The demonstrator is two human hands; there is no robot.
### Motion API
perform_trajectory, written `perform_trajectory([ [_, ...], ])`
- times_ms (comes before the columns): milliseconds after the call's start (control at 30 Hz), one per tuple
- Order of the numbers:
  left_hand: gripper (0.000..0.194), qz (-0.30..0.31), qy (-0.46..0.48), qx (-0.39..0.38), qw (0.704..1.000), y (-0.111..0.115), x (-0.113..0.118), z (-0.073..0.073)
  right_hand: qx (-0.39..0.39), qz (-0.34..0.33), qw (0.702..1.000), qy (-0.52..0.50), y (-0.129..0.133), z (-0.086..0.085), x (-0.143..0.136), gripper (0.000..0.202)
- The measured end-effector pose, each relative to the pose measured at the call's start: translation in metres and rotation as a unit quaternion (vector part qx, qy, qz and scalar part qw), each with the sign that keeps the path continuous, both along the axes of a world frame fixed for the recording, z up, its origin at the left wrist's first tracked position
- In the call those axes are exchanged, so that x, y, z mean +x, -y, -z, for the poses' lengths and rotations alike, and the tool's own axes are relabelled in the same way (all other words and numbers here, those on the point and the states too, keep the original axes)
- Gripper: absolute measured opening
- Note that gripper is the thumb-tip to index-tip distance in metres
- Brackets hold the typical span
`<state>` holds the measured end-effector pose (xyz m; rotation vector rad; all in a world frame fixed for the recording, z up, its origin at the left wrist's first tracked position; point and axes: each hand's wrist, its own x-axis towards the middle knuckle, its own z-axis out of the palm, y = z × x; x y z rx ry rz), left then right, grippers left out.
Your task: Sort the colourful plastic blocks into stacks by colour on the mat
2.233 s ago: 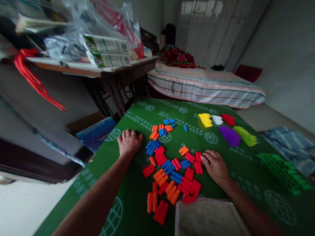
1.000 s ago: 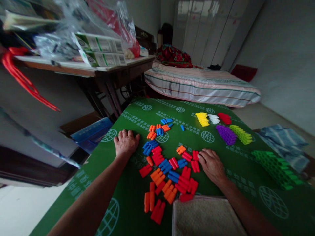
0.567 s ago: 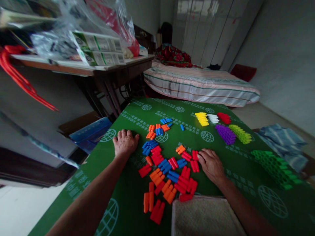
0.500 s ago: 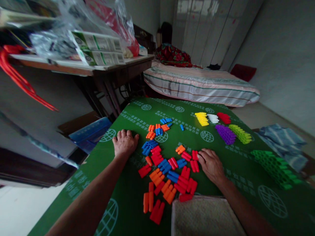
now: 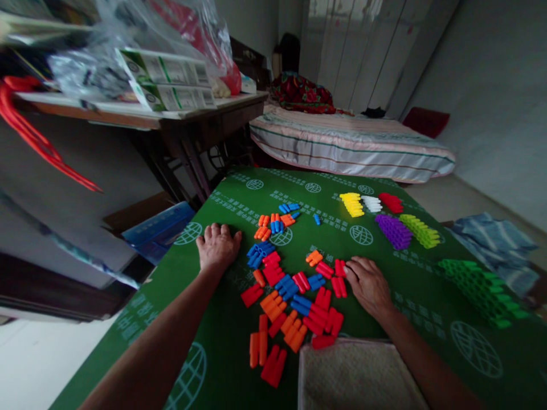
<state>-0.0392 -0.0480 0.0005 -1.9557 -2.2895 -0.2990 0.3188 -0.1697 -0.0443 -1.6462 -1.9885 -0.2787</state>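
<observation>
My left hand lies palm down on the green board, its fingers spread with nothing in them. Left of the pile's blue plastic pieces, it stays apart from them. On the other side, my right hand rests on the board with loosely bent fingers, its tips beside or just touching a red plastic piece. Between my hands are scattered bullet-shaped toy pieces: red ones, orange ones and blue ones, many joined in twos and threes.
Sorted blocks lie far right: yellow, white, red, purple, lime and green. A beige mat covers the near edge. A cluttered desk stands left, a bed behind.
The view has shifted very slightly. Both hands and the plastic pieces keep their places on the board.
</observation>
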Motion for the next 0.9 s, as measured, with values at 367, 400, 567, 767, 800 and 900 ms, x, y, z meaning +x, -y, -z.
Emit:
perform_trajectory([
  [367, 0.059, 0.002, -0.002, -0.001, 1.000, -0.001, 0.000, 0.000, -0.055, -0.007, 0.985, -0.160, -0.001, -0.002, 0.009, 0.036],
  [400, 0.059, 0.002, -0.002, -0.001, 1.000, -0.001, -0.001, 0.000, -0.068, -0.005, 0.983, -0.172, -0.001, -0.004, 0.011, 0.036],
  [567, 0.060, 0.000, -0.003, -0.003, 1.000, -0.002, -0.002, 0.001, -0.160, -0.022, 0.966, -0.201, -0.003, -0.018, 0.010, 0.036],
  [767, 0.060, 0.001, -0.003, -0.011, 1.000, -0.002, 0.000, -0.004, -0.212, -0.057, 0.971, -0.095, -0.011, -0.040, -0.007, 0.026],
  [800, 0.061, 0.001, -0.003, -0.012, 1.000, -0.002, 0.000, -0.004, -0.220, -0.058, 0.971, -0.079, -0.013, -0.043, -0.008, 0.024],
  [900, 0.061, 0.000, -0.003, -0.015, 1.000, -0.002, 0.000, -0.005, -0.233, -0.043, 0.970, -0.051, -0.023, -0.046, -0.009, 0.021],
])
